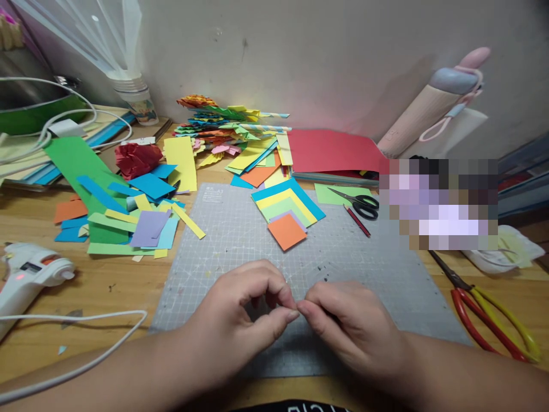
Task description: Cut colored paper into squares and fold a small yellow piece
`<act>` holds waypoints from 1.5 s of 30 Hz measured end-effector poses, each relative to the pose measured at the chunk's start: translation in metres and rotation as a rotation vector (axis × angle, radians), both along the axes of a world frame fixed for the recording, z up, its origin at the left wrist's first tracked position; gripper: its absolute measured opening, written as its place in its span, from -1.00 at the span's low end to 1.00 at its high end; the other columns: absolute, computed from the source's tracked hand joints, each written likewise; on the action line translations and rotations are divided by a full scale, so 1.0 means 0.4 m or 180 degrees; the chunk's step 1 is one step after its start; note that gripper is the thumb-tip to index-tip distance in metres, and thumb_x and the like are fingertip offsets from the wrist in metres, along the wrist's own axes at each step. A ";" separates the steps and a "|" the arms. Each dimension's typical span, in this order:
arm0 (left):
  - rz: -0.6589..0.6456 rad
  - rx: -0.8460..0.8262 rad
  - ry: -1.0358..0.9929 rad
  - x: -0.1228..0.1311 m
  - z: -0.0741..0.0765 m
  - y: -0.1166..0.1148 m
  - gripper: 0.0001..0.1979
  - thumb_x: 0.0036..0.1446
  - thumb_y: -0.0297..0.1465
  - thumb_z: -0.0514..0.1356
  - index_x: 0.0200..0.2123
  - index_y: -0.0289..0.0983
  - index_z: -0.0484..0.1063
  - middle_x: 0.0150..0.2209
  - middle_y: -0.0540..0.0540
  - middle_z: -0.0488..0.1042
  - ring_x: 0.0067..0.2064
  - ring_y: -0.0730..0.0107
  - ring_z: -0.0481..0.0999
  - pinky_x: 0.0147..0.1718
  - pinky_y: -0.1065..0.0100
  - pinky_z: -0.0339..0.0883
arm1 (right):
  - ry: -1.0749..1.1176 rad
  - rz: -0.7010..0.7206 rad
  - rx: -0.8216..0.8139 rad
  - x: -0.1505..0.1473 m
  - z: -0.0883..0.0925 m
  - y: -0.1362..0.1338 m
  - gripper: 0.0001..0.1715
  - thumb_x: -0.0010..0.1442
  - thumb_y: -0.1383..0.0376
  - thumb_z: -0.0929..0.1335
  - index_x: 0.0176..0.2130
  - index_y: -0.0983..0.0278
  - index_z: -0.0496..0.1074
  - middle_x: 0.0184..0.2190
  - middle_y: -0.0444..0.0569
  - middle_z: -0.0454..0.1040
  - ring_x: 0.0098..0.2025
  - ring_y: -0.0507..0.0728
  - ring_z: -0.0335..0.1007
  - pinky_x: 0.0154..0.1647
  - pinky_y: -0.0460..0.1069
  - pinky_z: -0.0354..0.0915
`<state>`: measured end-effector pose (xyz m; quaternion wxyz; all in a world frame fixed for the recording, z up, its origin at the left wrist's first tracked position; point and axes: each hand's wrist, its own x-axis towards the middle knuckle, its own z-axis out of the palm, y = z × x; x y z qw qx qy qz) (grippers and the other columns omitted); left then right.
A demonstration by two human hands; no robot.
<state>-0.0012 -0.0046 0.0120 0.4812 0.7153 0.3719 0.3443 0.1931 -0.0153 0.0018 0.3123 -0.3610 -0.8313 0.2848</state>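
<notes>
Lower centre of frame: left hand [227, 303] and right hand [355, 323] meet at the fingertips over a grey cutting mat [231, 240], each with thumb and forefinger pinched together; cannot tell whether anything small sits between them. White glue gun [36, 272] lies at the left edge; farther in, mid-frame, a fanned stack of paper squares [286, 229] rests on the mat, orange nearest. Beyond, right of centre, red pencil [358, 222] lies just beside black scissors [364, 206], with a red sheet [334, 150] farther back
</notes>
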 end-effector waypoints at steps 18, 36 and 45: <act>0.0098 0.0159 0.0115 -0.001 -0.002 -0.011 -0.89 0.12 -0.51 0.21 -0.45 -0.28 0.34 -0.44 0.02 0.38 -0.36 0.47 0.37 -0.35 0.42 0.24 | -0.0181 -0.0044 -0.0015 -0.012 -0.001 -0.009 -0.70 0.30 0.38 0.18 -0.49 0.25 0.18 -0.65 -0.22 0.18 -0.63 -0.04 0.07 -0.58 -0.09 -0.01; 0.0292 -0.0257 -0.0450 0.019 0.002 -0.031 -0.83 0.16 -0.48 0.14 -0.48 -0.26 0.26 -0.47 0.04 0.32 -0.40 0.48 0.32 -0.39 0.44 0.22 | 0.1109 -0.0229 -0.1994 -0.058 0.011 -0.044 -0.54 0.37 0.15 0.13 -0.53 0.26 0.18 -0.67 -0.21 0.18 -0.62 -0.05 0.09 -0.60 -0.13 0.05; 0.0346 -0.0488 -0.0658 0.024 -0.001 -0.035 -0.85 0.16 -0.46 0.14 -0.47 -0.25 0.27 -0.45 0.03 0.32 -0.38 0.47 0.33 -0.36 0.41 0.23 | 0.1717 -0.0305 -0.3198 -0.070 0.001 -0.058 -0.45 0.28 -0.07 0.20 -0.53 0.26 0.17 -0.75 -0.27 0.14 -0.72 -0.10 -0.04 -0.71 -0.16 -0.09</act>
